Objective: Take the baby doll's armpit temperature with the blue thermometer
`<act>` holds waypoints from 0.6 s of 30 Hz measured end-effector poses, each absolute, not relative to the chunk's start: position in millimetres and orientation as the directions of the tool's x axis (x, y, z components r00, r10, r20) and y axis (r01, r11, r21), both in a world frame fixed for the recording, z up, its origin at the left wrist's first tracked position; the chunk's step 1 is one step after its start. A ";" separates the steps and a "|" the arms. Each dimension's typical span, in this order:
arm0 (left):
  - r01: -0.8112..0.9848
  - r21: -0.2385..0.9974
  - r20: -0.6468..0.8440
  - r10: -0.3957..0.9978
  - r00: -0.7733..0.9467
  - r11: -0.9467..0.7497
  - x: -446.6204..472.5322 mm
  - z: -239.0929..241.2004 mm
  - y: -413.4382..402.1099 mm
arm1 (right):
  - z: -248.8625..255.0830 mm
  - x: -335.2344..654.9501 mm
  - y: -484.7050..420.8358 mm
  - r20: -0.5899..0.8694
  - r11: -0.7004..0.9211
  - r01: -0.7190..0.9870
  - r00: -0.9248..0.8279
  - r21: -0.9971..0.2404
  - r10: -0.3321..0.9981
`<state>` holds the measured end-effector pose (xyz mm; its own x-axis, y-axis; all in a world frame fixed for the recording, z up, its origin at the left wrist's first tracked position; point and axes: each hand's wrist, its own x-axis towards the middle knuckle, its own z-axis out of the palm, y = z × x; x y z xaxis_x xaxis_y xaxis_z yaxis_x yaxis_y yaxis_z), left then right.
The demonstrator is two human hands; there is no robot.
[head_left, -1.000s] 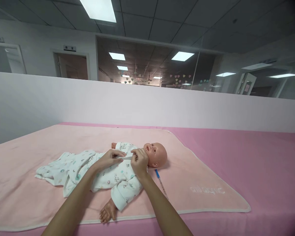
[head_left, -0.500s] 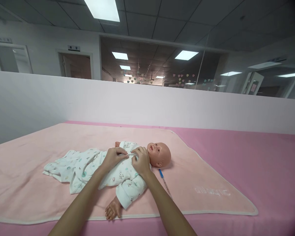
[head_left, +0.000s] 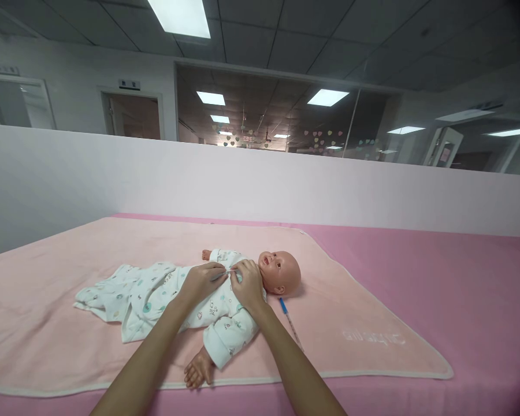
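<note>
A baby doll (head_left: 281, 271) lies on its back on a light pink blanket (head_left: 338, 312), head to the right. It wears a white printed romper (head_left: 156, 294). My left hand (head_left: 201, 281) and my right hand (head_left: 246, 284) meet over the doll's chest just below the neck. Both pinch the romper's front edges there, fingers curled and pressed together. The doll's near bare hand (head_left: 197, 370) sticks out of its sleeve toward me.
A thin blue-tipped stick, perhaps a thermometer (head_left: 289, 320), lies on the blanket beside the doll's head. The blanket covers a darker pink bed surface (head_left: 459, 277). A white partition wall (head_left: 260, 185) runs behind it, with glass office windows above.
My hands have stayed at the doll's chest with small finger movements on the romper. The view shifted slightly, so the doll sits a little further right than a second ago.
</note>
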<state>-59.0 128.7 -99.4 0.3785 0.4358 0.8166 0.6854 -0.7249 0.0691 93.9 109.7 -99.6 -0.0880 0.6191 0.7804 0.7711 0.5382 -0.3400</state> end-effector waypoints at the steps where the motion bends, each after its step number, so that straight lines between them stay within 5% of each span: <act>1: 0.685 0.050 0.821 0.420 0.386 -0.727 -58.9 -99.3 128.6 | -99.4 93.8 109.3 0.781 0.539 0.771 -0.088 -0.340 0.619; 8: 0.718 -0.031 0.843 0.367 0.392 -0.696 -58.0 -98.6 127.3 | -98.6 93.0 107.1 0.789 0.538 0.779 -0.094 -0.321 0.607; 18: 0.733 0.128 0.765 0.537 0.355 -0.668 -58.1 -101.0 127.9 | -100.1 92.7 107.8 0.801 0.554 0.769 -0.095 -0.317 0.591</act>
